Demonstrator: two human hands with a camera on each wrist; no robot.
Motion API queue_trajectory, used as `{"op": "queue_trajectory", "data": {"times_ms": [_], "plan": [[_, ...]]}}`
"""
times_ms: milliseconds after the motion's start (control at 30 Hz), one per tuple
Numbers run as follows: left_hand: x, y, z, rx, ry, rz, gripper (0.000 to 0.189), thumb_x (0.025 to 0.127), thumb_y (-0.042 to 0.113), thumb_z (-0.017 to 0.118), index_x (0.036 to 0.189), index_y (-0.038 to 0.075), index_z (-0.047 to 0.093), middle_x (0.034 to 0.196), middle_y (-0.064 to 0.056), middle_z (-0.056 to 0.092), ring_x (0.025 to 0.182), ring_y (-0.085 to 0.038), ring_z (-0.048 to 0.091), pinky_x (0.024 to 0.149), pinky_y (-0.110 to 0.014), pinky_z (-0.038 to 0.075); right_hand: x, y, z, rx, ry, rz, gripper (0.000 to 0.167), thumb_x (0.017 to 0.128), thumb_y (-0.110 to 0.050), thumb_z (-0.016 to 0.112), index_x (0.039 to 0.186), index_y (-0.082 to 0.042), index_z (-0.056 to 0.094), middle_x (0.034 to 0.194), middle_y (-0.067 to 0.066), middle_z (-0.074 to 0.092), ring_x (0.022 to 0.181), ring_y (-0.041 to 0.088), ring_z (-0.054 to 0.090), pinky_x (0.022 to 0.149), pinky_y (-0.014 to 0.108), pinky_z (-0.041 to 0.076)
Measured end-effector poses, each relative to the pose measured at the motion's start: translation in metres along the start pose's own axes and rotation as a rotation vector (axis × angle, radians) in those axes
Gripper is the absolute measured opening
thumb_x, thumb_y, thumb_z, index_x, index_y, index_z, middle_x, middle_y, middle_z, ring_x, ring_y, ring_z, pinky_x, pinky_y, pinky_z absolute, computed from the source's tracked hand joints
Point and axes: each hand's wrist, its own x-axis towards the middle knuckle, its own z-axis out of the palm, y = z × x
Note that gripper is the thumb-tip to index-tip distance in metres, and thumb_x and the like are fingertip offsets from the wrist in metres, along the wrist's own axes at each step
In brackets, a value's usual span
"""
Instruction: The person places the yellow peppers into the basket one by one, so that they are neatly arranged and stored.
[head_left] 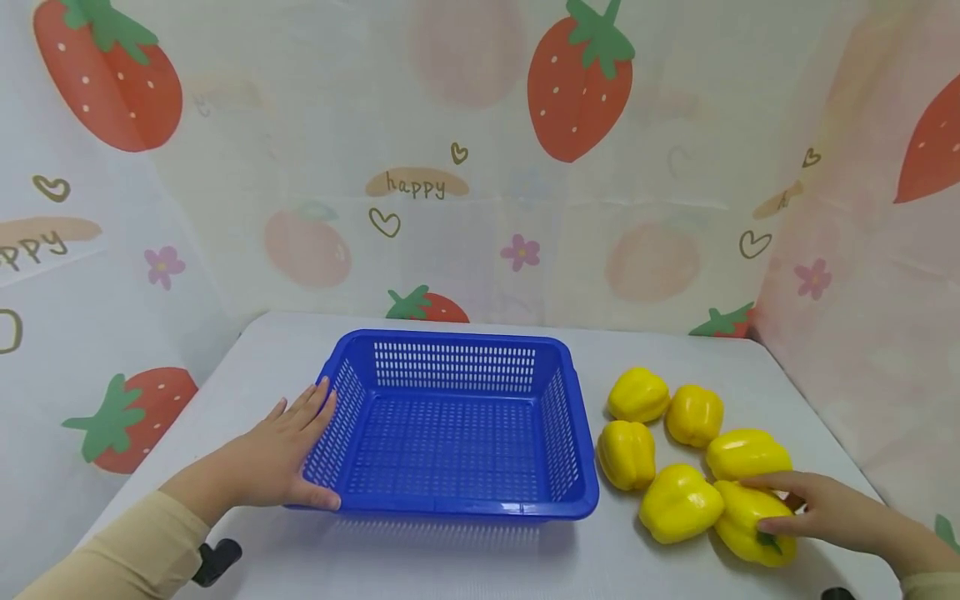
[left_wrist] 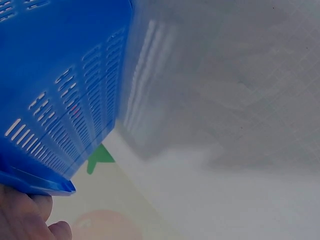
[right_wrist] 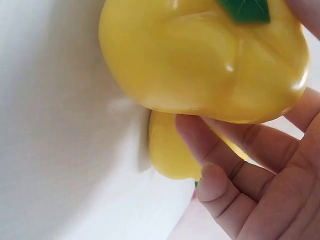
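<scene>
Status: judge the work to be at an early stage. You have one pepper (head_left: 738, 522) in your right hand (head_left: 836, 507), and no pepper lies in the basket (head_left: 465, 507). The other five peppers (head_left: 678, 504) remain outside it, untouched by either hand.

Right hand: your thumb presses near the green stem and your fingers bend round the far side, pinching the pepper. This pepper is at the near right of the group, close to two neighbours. The pictures do not show whether it is clear of the table (head_left: 637, 571).

Left hand: your left hand (head_left: 285, 457) rests on the left rim of the basket with fingers extended and spread, the thumb at the near left corner. Judge this as steadying contact rather than a grip.

Container: the basket is blue, rectangular and upright, with slotted walls and a mesh floor. Its floor shows bare throughout. All six peppers are to its right; the nearest one sits just beside the right wall.
</scene>
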Motion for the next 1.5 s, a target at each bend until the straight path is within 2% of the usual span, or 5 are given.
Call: {"op": "queue_trajectory", "data": {"times_ms": [300,567,733,1033,1500], "plan": [[0.0,0.001,0.0,0.002,-0.004,-0.005,0.127,0.059,0.084,0.05,0.143,-0.005,0.016,0.15,-0.023,0.007,0.137,-0.039,0.007,0.106,-0.06,0.011,0.01,-0.011,-0.003,0.057,0.006,0.185,0.052,0.09,-0.035,0.056,0.125,0.003,0.051,0.113,0.017,0.057,0.078,0.018,0.051,0.061,0.03,0.046],[0.0,0.0,0.0,0.01,-0.009,-0.012,0.127,0.059,0.084,0.049,0.144,-0.004,0.015,0.151,-0.022,0.007,0.137,-0.038,0.008,0.106,-0.059,0.011,0.018,-0.019,-0.005,0.098,0.04,0.272,0.054,0.089,-0.041,0.054,0.122,0.002,0.052,0.107,0.013,0.058,0.077,0.02,0.055,0.061,0.032,0.052],[0.0,0.001,0.0,0.016,-0.009,-0.016,0.128,0.058,0.085,0.047,0.143,-0.004,0.016,0.151,-0.022,0.007,0.137,-0.039,0.008,0.106,-0.059,0.012,0.023,-0.02,-0.008,0.114,0.056,0.292,0.053,0.09,-0.044,0.052,0.119,0.001,0.054,0.11,0.015,0.057,0.076,0.019,0.055,0.061,0.033,0.053],[0.0,0.001,0.001,0.018,-0.002,-0.017,0.128,0.057,0.087,0.045,0.144,-0.004,0.017,0.151,-0.021,0.007,0.138,-0.038,0.008,0.106,-0.059,0.012,0.03,-0.015,-0.01,0.169,0.103,0.317,0.047,0.092,-0.048,0.046,0.104,-0.003,0.055,0.084,0.007,0.051,0.067,0.02,0.052,0.061,0.033,0.054],[-0.001,0.001,0.0,0.011,-0.004,-0.016,0.127,0.059,0.086,0.045,0.143,-0.004,0.016,0.151,-0.022,0.006,0.138,-0.038,0.007,0.106,-0.06,0.012,0.039,-0.009,-0.012,0.269,0.133,0.319,0.05,0.098,-0.039,0.037,0.115,0.006,0.044,0.096,0.012,0.052,0.075,0.019,0.054,0.068,0.034,0.054]]}}
